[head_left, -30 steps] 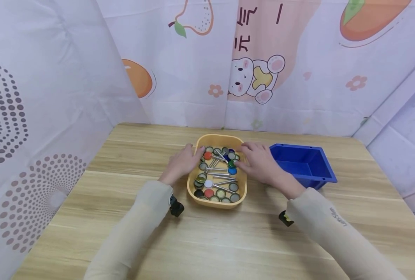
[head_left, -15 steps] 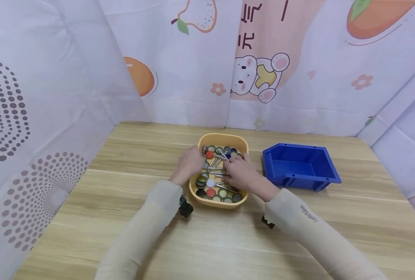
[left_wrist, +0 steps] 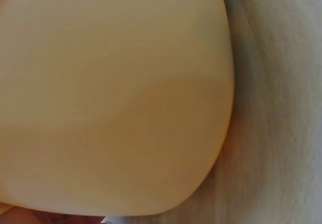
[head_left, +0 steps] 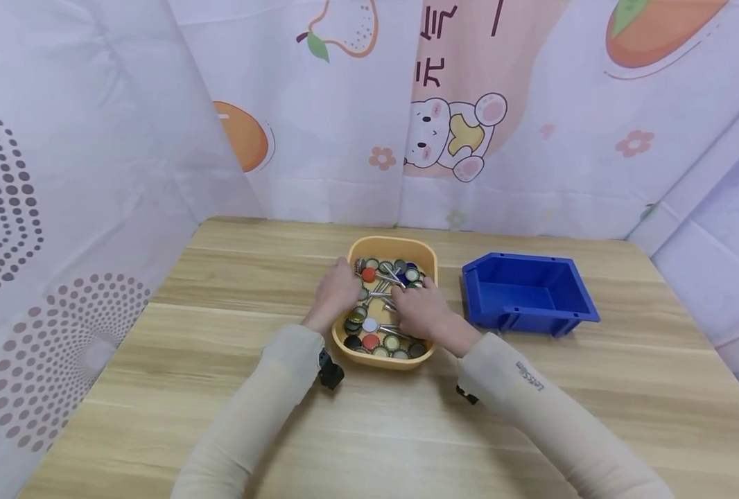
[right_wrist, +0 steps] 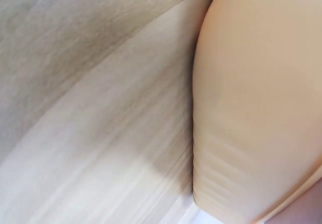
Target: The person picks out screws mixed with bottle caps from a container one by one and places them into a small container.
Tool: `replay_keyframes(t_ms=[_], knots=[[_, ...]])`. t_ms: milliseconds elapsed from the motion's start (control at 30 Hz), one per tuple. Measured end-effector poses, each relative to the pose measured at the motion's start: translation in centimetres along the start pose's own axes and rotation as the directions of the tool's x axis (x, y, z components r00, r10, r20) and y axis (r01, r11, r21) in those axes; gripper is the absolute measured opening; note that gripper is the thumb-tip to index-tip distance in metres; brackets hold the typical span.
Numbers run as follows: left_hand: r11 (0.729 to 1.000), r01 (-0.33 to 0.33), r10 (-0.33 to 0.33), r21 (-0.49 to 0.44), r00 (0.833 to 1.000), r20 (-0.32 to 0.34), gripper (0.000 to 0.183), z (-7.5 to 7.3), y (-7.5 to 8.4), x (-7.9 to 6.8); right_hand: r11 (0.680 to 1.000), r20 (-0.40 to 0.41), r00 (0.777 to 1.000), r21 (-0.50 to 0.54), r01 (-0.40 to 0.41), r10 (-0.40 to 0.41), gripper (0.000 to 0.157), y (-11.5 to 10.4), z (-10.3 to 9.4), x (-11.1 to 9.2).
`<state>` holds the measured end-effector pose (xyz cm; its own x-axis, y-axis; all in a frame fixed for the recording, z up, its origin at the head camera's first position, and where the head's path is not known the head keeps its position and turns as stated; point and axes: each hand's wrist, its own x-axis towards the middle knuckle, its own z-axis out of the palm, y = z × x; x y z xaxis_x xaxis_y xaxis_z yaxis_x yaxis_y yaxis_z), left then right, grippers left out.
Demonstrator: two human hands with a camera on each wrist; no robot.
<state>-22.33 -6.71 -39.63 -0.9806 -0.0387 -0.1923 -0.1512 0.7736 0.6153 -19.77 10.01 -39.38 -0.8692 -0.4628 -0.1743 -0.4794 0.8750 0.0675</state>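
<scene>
The left hand [head_left: 337,291] clamps the yellow tray [head_left: 394,247] by its rim; the right hand [head_left: 422,310] sits inside, closure unclear.

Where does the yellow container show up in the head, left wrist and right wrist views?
Head: the yellow container is near the middle, left of the blue bin.
Left wrist: the yellow container fills most of the picture from the left edge.
Right wrist: the yellow container takes up the right side.
Shared landmark: the wood-grain table, seen in all three.
</scene>
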Motion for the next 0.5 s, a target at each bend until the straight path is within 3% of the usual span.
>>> replay_keyframes(t_ms=[267, 500], knots=[[1.000, -0.003, 0.003, -0.019, 1.000, -0.023, 0.028, 0.08, -0.37, -0.09, 1.000, 0.022, 1.000, 0.001, 0.000, 0.000, 0.035, -0.03, -0.09, 0.08], [1.000, -0.013, 0.013, -0.009, 0.999, -0.034, 0.027, 0.16, -0.23, -0.14, 0.998, -0.015, 1.000, 0.052, 0.019, -0.018, 0.028, 0.37, 0.05, 0.14]])
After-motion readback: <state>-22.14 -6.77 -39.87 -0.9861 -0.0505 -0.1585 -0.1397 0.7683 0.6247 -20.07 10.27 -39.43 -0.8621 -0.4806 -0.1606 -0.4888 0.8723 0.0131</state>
